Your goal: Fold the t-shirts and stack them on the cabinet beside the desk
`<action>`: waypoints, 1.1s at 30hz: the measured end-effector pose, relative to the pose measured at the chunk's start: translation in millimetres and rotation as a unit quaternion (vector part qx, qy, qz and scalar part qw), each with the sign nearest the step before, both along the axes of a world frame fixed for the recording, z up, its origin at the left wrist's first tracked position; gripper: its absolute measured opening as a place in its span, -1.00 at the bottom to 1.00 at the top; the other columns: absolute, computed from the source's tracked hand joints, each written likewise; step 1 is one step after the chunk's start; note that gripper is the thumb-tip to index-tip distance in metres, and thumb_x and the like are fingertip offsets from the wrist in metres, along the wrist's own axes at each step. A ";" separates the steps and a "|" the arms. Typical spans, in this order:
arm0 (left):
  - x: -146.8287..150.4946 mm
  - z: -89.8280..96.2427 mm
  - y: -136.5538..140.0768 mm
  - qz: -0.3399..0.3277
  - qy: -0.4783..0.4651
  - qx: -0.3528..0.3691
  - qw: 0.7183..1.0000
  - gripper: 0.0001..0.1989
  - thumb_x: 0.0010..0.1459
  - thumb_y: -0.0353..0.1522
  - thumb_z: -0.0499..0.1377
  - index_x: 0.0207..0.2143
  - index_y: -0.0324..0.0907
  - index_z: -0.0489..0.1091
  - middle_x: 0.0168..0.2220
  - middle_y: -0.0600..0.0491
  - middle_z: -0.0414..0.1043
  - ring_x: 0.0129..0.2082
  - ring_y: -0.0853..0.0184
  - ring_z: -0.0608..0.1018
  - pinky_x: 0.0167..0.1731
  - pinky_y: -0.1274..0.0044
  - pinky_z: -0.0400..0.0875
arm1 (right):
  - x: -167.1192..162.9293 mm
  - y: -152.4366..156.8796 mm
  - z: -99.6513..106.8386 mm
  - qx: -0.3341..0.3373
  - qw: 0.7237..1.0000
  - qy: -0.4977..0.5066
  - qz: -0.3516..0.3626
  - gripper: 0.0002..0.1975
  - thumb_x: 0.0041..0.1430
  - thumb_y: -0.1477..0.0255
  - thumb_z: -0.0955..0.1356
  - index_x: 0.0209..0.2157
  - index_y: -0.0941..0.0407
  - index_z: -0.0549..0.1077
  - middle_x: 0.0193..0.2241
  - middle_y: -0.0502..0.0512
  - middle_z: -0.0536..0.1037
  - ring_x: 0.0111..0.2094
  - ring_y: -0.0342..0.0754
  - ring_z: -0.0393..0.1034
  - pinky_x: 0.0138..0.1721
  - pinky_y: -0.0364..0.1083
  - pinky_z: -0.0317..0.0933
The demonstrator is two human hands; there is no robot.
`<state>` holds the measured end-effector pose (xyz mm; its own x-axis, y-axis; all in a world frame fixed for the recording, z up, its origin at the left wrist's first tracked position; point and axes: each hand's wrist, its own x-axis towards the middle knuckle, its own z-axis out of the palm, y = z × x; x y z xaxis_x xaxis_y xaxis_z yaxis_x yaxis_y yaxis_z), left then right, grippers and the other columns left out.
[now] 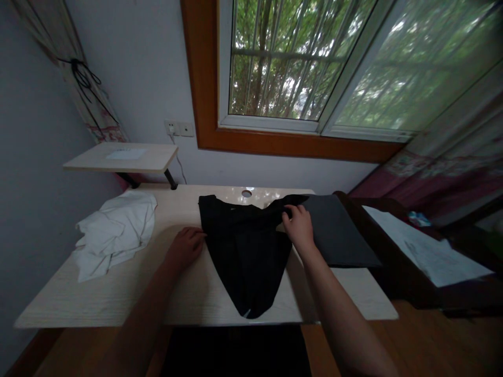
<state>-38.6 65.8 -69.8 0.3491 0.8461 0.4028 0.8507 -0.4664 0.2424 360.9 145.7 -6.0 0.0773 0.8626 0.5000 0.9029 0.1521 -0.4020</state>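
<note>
My left hand [184, 248] and right hand [299, 226] are bare, as are my left forearm [151, 298] and right forearm [334, 303], as far as they show. Both forearms look smooth and rounded, broadening from narrower wrists. My fingernails are too dim to make out.

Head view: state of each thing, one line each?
Black cloth garment: laid out on pale wooden desk, wrinkled
White cloth: crumpled heap
Dark grey rectangular panel: lying flat
Left patterned curtain: tied with black cord
White wall socket: cable plugged in
White-framed window: open or shut unclear
Left hand: at garment's left edge, grip unclear
Right hand: pinching garment's upper right
</note>
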 end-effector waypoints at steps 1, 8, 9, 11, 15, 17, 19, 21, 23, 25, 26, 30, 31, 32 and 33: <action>0.3 0.9 -0.1 -0.004 -0.002 0.001 1.000 -0.69 0.27 -0.43 0.10 0.02 -0.04 0.49 0.01 -0.05 0.49 0.03 0.14 0.47 0.11 0.20 0.38 | -1.8 -0.9 -2.9 0.002 1.000 -0.007 -0.006 -0.63 0.26 0.37 0.27 0.02 0.18 0.52 0.06 0.34 0.47 0.06 0.23 0.33 0.11 0.19 0.24; 3.4 11.1 -3.9 -0.047 -0.039 -0.003 0.998 -0.81 0.29 -0.37 0.12 -0.19 -0.08 0.55 -0.16 -0.05 0.54 -0.09 0.17 0.49 0.00 0.27 0.41 | -31.7 -17.7 -29.0 0.017 0.992 -0.059 0.114 -0.60 0.27 0.37 0.30 0.11 0.13 0.48 0.22 0.30 0.34 0.23 0.25 0.18 0.24 0.24 0.15; 2.9 12.1 -5.4 -0.056 -0.042 -0.009 0.997 -0.81 0.30 -0.36 0.11 -0.25 -0.10 0.54 -0.22 -0.04 0.54 -0.14 0.20 0.50 -0.05 0.30 0.42 | -36.7 -20.7 -33.6 0.000 0.988 -0.064 0.139 -0.60 0.26 0.36 0.31 0.11 0.10 0.49 0.20 0.28 0.37 0.20 0.24 0.22 0.22 0.23 0.19; 0.9 12.6 -8.8 -0.072 -0.051 -0.028 0.996 -0.74 0.32 -0.34 0.09 -0.40 -0.12 0.50 -0.36 -0.01 0.50 -0.29 0.26 0.50 -0.20 0.39 0.42 | -44.9 -26.5 -43.1 -0.034 0.982 -0.071 0.173 -0.60 0.24 0.32 0.34 0.10 0.04 0.50 0.17 0.24 0.40 0.14 0.22 0.30 0.16 0.21 0.27; -5.0 9.1 -12.1 -0.064 -0.083 -0.052 0.993 -0.69 0.33 -0.31 0.06 -0.46 -0.14 0.47 -0.49 0.04 0.46 -0.44 0.32 0.49 -0.34 0.46 0.39 | -48.6 -35.0 -57.7 -0.079 0.970 -0.084 0.214 -0.63 0.23 0.28 0.38 0.06 0.00 0.51 0.10 0.21 0.46 0.09 0.17 0.35 0.10 0.17 0.31; -7.7 5.8 -9.2 -0.027 -0.099 -0.031 0.994 -0.74 0.32 -0.31 0.07 -0.37 -0.13 0.50 -0.42 0.02 0.51 -0.37 0.28 0.52 -0.26 0.42 0.42 | -43.8 -36.4 -59.7 -0.094 0.966 -0.088 0.225 -0.69 0.26 0.28 0.37 0.02 0.00 0.52 0.05 0.20 0.48 0.07 0.14 0.36 0.05 0.13 0.34; -10.4 1.8 -3.2 0.032 -0.109 0.002 0.994 -0.79 0.31 -0.32 0.07 -0.26 -0.12 0.50 -0.29 -0.01 0.56 -0.23 0.22 0.55 -0.11 0.35 0.42 | -36.5 -36.1 -57.6 -0.103 0.963 -0.088 0.231 -0.75 0.30 0.28 0.34 -0.04 0.00 0.54 0.01 0.18 0.50 0.01 0.11 0.39 0.00 0.09 0.35; -12.9 -2.9 3.9 0.098 -0.111 0.029 0.989 -0.79 0.28 -0.35 0.07 -0.14 -0.12 0.49 -0.14 -0.05 0.56 -0.08 0.15 0.53 0.04 0.26 0.38 | -28.8 -34.7 -52.7 -0.108 0.960 -0.084 0.242 -0.79 0.34 0.30 0.31 -0.11 0.02 0.55 -0.04 0.16 0.52 -0.06 0.06 0.42 -0.02 0.05 0.34; -14.6 -7.8 9.8 0.155 -0.106 0.043 0.981 -0.71 0.24 -0.37 0.09 -0.02 -0.12 0.45 0.00 -0.09 0.51 0.04 0.09 0.49 0.13 0.20 0.32 | -22.2 -32.9 -46.3 -0.119 0.960 -0.079 0.240 -0.77 0.38 0.31 0.27 -0.18 0.04 0.56 -0.14 0.14 0.56 -0.11 0.03 0.44 -0.03 0.00 0.33; -14.8 -11.6 13.0 0.179 -0.094 0.043 0.978 -0.64 0.21 -0.37 0.10 0.06 -0.14 0.41 0.06 -0.13 0.48 0.09 0.06 0.47 0.17 0.18 0.29 | -17.6 -31.5 -39.5 -0.136 0.966 -0.074 0.209 -0.74 0.40 0.31 0.24 -0.20 0.05 0.55 -0.22 0.12 0.58 -0.16 0.02 0.48 -0.08 -0.04 0.32; -14.4 -12.8 13.5 0.178 -0.084 0.038 0.980 -0.63 0.21 -0.37 0.10 0.06 -0.15 0.41 0.06 -0.14 0.48 0.09 0.05 0.46 0.18 0.18 0.28 | -16.0 -31.1 -36.3 -0.144 0.969 -0.075 0.186 -0.75 0.40 0.32 0.25 -0.18 0.04 0.55 -0.23 0.11 0.59 -0.17 0.01 0.49 -0.11 -0.06 0.32; -12.1 -12.3 11.8 0.157 -0.041 0.020 0.987 -0.71 0.22 -0.36 0.09 -0.03 -0.16 0.46 0.01 -0.13 0.51 0.05 0.05 0.47 0.16 0.18 0.26 | -15.5 -29.4 -26.5 -0.149 0.975 -0.101 0.131 -0.80 0.33 0.38 0.31 -0.08 0.02 0.53 -0.13 0.10 0.59 -0.24 -0.01 0.51 -0.26 -0.10 0.30; -12.0 -11.4 11.3 0.158 -0.039 0.019 0.986 -0.73 0.23 -0.36 0.09 -0.06 -0.15 0.47 -0.01 -0.12 0.52 0.03 0.06 0.48 0.15 0.18 0.26 | -16.9 -28.1 -25.1 -0.141 0.976 -0.107 0.131 -0.79 0.33 0.40 0.31 -0.07 0.02 0.53 -0.11 0.10 0.58 -0.25 -0.01 0.50 -0.27 -0.10 0.30; -12.2 -10.2 10.9 0.159 -0.040 0.019 0.986 -0.75 0.24 -0.35 0.09 -0.09 -0.15 0.48 -0.04 -0.11 0.53 0.00 0.07 0.49 0.13 0.19 0.27 | -19.0 -25.9 -24.3 -0.130 0.976 -0.111 0.136 -0.78 0.32 0.41 0.31 -0.06 0.03 0.53 -0.08 0.10 0.56 -0.24 -0.02 0.50 -0.26 -0.10 0.31; -12.5 -9.1 10.5 0.160 -0.044 0.019 0.986 -0.77 0.24 -0.34 0.09 -0.12 -0.15 0.48 -0.08 -0.10 0.55 -0.03 0.08 0.50 0.11 0.20 0.29 | -21.8 -22.7 -23.8 -0.120 0.976 -0.112 0.145 -0.78 0.32 0.43 0.31 -0.06 0.03 0.53 -0.07 0.11 0.55 -0.21 -0.02 0.49 -0.22 -0.10 0.31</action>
